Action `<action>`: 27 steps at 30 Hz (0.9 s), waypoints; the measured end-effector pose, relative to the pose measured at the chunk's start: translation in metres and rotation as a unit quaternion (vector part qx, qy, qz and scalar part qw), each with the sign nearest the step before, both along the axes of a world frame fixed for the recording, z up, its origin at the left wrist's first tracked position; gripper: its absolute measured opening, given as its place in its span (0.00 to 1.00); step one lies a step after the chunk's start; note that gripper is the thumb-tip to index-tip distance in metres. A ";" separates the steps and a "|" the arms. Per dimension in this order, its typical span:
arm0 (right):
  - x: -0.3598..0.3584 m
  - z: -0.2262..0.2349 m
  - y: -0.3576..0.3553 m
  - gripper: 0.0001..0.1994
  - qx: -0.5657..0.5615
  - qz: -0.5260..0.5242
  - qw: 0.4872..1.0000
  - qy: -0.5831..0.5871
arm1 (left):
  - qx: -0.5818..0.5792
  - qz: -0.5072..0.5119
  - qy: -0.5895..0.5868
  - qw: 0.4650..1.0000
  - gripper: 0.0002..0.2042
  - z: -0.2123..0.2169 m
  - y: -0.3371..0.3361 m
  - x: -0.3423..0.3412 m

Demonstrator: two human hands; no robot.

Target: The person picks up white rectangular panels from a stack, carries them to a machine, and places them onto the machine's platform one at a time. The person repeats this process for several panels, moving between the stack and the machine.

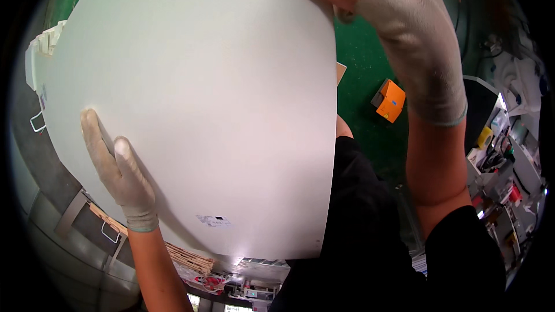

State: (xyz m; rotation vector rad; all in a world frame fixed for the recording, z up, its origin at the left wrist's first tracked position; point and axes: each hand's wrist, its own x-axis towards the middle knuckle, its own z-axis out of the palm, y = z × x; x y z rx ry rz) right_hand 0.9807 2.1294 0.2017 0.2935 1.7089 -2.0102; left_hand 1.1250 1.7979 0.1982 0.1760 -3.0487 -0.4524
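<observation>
Across my front: broad white panel [231, 98] | my right grip [413, 34] pinching its upper right edge | left grip [124, 179] flat on its face, clasping nothing | should that lone pinch slip, the panel could pivot and drop

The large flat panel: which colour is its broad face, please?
The large flat panel is plain pale grey, seen best in the head view.

A workshop, it seems: green floor [364, 40], large pale panel [219, 92], stacked tan sheets [191, 259], crowded small things [503, 164] at right.
</observation>
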 end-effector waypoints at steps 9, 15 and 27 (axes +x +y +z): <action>0.071 -0.024 0.027 0.15 -0.008 0.088 0.995 0.052 | -0.032 -0.016 -0.011 0.999 0.30 0.003 0.004 0.001; 0.134 -0.006 0.048 0.15 0.051 0.201 0.978 0.026 | -0.016 -0.018 0.001 1.000 0.30 -0.002 0.003 0.003; 0.152 0.008 0.029 0.18 0.104 0.096 0.990 0.008 | -0.018 -0.007 0.014 1.000 0.30 -0.005 0.002 -0.002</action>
